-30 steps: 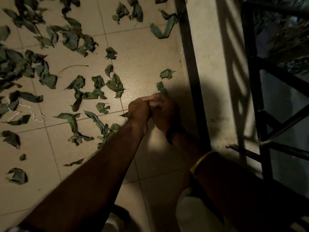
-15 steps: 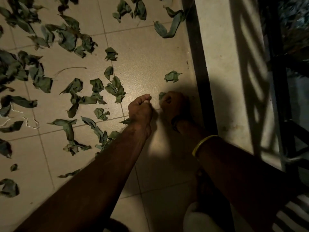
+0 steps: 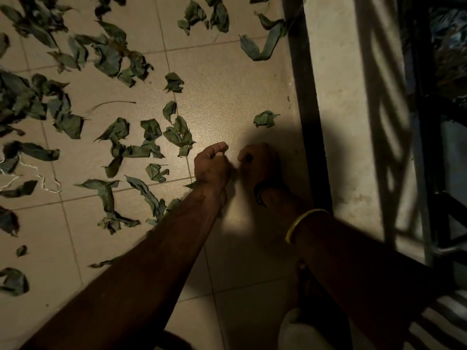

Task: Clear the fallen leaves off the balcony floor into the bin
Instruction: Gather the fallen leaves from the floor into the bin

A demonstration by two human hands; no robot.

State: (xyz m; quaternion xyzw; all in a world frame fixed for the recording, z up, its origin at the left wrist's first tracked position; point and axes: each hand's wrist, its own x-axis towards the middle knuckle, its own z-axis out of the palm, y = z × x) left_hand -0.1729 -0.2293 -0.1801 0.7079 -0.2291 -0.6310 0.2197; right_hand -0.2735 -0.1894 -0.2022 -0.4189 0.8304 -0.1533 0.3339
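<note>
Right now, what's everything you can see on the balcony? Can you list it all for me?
leaves: many, too many to count, dull green, scattered over the floor, mostly on the left
single leaf: one, green, alone just beyond the right hand
white string: one, white, far left among the leaves
floor tiles: beige, underfoot
dark strip: one, black, between floor and ledge
ledge: one, pale, right of the tiles
railing: one, black metal, far right
bangle: one, yellow, right forearm
dark band: one, right wrist
left hand: fingers curled
right hand: fingers curled; contents not visible
</note>
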